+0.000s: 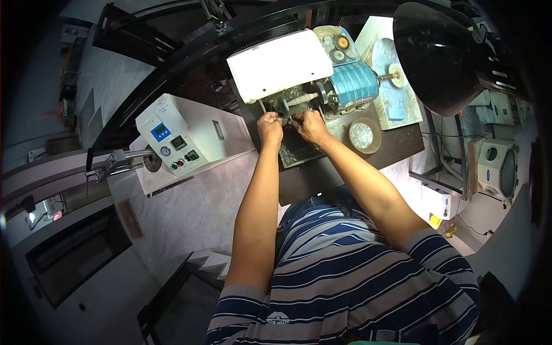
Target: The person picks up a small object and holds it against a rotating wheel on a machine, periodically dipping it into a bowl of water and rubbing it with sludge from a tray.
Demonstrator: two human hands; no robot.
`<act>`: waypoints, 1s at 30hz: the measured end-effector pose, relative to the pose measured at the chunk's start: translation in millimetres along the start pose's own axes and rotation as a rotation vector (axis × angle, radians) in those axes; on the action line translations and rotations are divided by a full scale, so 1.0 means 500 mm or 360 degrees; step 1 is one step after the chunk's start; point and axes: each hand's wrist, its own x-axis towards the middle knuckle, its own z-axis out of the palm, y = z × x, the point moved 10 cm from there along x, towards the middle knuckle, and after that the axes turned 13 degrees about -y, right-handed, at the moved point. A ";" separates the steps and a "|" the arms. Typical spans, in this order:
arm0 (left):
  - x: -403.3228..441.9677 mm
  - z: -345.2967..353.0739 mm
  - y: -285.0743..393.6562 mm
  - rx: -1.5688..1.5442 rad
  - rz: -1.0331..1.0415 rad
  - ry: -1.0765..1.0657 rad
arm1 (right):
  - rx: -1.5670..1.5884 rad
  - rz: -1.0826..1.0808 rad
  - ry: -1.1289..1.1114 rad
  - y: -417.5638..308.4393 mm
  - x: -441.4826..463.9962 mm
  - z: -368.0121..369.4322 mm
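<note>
A blue bench motor (348, 86) stands on the dark table (316, 175), with a spindle and small wheel (283, 106) on its left side under a white hood (279, 63). Just below that wheel, my left hand (269, 127) is closed with its fingertips pinched on something small. My right hand (310, 125) is close beside it on the right, fingers bent and closed near the same spot. What the fingers hold is too small to make out. A metal tray lies under both hands.
Right of my right hand is a round bowl of white grains (361, 135). A tray of polishing wheels (341, 42) sits behind the motor. A black lamp shade (437, 60) hangs at the upper right. A white machine with buttons (172, 141) stands at left.
</note>
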 end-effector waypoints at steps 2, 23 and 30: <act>-0.005 0.001 0.001 -0.0059 0.0032 -0.0010 | -0.0005 0.0041 -0.0061 0.003 0.001 0.006; -0.042 0.026 -0.056 -0.0704 0.0111 0.0087 | -0.0205 0.0013 -0.0170 -0.034 0.013 -0.022; -0.032 0.025 -0.063 -0.0623 0.0006 0.0097 | -0.0193 0.0064 -0.0215 -0.015 0.023 -0.007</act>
